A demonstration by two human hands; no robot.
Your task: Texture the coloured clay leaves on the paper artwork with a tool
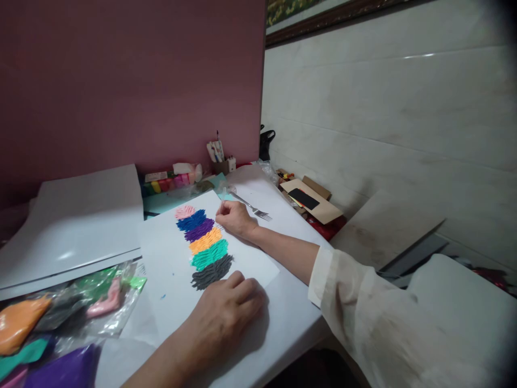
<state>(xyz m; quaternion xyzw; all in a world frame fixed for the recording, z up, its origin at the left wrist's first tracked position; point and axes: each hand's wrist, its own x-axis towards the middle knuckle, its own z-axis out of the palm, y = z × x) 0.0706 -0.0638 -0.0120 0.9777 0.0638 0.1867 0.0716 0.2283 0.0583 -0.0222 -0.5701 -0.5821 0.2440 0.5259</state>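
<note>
A white sheet of paper (pixel 169 269) lies on the table with a column of ridged clay patches on it: pink (pixel 184 211), blue (pixel 191 220), purple (pixel 199 230), orange (pixel 205 240), teal (pixel 209 254) and dark grey (pixel 211 271). My right hand (pixel 234 218) rests beside the purple and orange patches with its fingers curled together; whatever they pinch is hidden. A metal fork (pixel 252 208) lies on the table just behind that hand. My left hand (pixel 226 310) sits on the paper as a loose fist, right below the dark grey patch.
Plastic bags of coloured clay (pixel 60 318) lie at the front left. A stack of white boards (pixel 72 226) sits behind them. Clay packs (pixel 169 183) and a pen holder (pixel 218 156) stand against the maroon wall. Cardboard pieces (pixel 311 202) lie at the right, past the table edge.
</note>
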